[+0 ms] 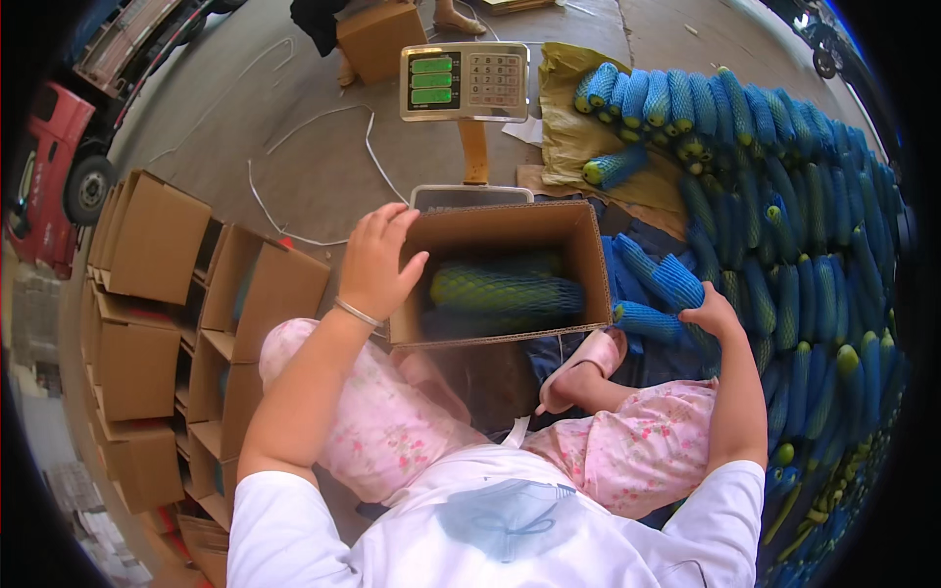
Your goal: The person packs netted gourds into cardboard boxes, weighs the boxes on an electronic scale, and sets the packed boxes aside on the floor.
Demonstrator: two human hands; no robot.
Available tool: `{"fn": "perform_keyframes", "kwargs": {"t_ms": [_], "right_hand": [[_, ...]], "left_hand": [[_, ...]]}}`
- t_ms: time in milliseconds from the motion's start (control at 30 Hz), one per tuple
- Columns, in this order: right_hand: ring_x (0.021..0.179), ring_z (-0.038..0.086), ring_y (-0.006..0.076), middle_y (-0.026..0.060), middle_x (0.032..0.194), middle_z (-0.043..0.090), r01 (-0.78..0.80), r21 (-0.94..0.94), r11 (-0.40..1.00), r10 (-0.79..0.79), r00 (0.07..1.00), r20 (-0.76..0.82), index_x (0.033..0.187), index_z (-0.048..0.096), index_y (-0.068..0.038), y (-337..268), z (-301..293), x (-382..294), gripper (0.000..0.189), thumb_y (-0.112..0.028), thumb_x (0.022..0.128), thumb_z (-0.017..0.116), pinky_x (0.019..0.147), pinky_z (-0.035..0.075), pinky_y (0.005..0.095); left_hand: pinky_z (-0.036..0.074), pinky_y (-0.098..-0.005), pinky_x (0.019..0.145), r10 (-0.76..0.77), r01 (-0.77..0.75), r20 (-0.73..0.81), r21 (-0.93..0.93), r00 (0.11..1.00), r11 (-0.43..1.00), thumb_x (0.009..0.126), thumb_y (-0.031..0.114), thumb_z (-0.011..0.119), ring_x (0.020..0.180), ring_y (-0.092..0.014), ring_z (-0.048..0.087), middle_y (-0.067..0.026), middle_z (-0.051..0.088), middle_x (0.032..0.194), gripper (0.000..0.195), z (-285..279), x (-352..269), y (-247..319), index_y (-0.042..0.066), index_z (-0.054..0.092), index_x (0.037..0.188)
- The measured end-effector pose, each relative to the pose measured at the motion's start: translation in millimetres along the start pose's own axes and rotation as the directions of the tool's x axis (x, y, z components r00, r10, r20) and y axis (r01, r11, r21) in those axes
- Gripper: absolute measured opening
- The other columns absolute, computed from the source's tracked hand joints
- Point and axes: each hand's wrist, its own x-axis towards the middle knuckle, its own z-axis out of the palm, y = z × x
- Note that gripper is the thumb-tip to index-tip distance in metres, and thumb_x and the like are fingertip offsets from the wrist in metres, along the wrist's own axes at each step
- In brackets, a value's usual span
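Observation:
An open cardboard box (507,334) stands before me on the platform of a digital scale (464,82). Inside it lie green, elongated vegetables in blue foam netting (507,288), partly blurred. My left hand (382,257) is at the box's upper left corner, fingers spread and thumb over the opening, with nothing gripped. To the right of the box, my right hand (711,312) has its fingers on the end of a blue-netted vegetable (678,283). More netted pieces (647,321) lie between that hand and the box.
Rows of netted vegetables (794,294) fill the right side, beside a yellowish sack (573,140). Stacked open cartons (140,367) stand at the left. White strapping (371,140) lies on the floor. Another person's foot (457,20) and a carton (381,40) are beyond the scale; a red truck (55,162) stands far left.

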Motion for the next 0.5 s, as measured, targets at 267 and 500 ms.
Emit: {"fn": "perform_keyframes", "kwargs": {"t_ms": [267, 500], "right_hand": [[0.104, 0.062, 0.0349, 0.0244, 0.110, 0.064, 0.102, -0.111, 0.989, -0.081, 0.980, 0.180, 0.125, 0.049, 0.004, -12.9, 7.0, -2.6, 0.088, -0.042, 0.056, 0.078, 0.087, 0.050, 0.0406], [0.102, 0.062, 0.0360, 0.0227, 0.108, 0.064, 0.039, -0.099, 0.994, -0.016, 0.975, 0.222, 0.122, 0.048, 0.001, 54.1, -29.7, -15.7, 0.084, -0.047, 0.060, 0.077, 0.086, 0.049, 0.0425]], "left_hand": [[0.037, -0.0420, 0.105, 0.236, -0.292, 0.550, 0.015, 0.801, 0.956, 0.068, 0.022, 0.077, 0.123, -0.035, 0.044, -0.0174, 0.047, 0.133, 0.074, 62.0, 0.2, 45.2, 0.008, 0.045, 0.133], [0.044, -0.0431, 0.093, 0.131, -0.308, 0.706, 0.129, 0.696, 0.943, 0.059, 0.024, 0.083, 0.110, -0.035, 0.053, -0.0165, 0.055, 0.119, 0.083, 102.6, 13.4, 49.4, 0.006, 0.044, 0.130]]}}
